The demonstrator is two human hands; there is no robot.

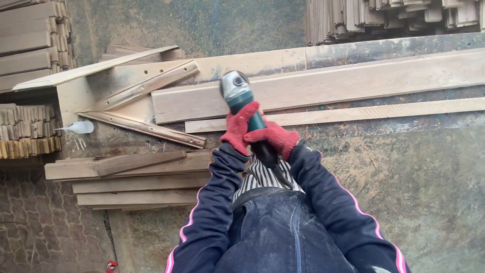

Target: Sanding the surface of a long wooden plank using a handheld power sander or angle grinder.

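Both my hands wear red gloves and grip a green angle grinder (pixel 240 96) with a silver head. My left hand (pixel 239 127) wraps the front of its body. My right hand (pixel 273 137) clasps the black rear handle close to my chest. The grinder's head rests over the left end of a long pale wooden board (pixel 323 86) lying across the worktable (pixel 414 172). A narrower wooden strip (pixel 364 114) lies just in front of that board.
A triangular frame of wooden slats (pixel 139 108) lies at the left, with a small white bottle (pixel 78 127) beside it. Flat planks (pixel 134 174) are stacked at the table's left edge. Bundles of timber (pixel 30 45) stand at far left and top right (pixel 394 17).
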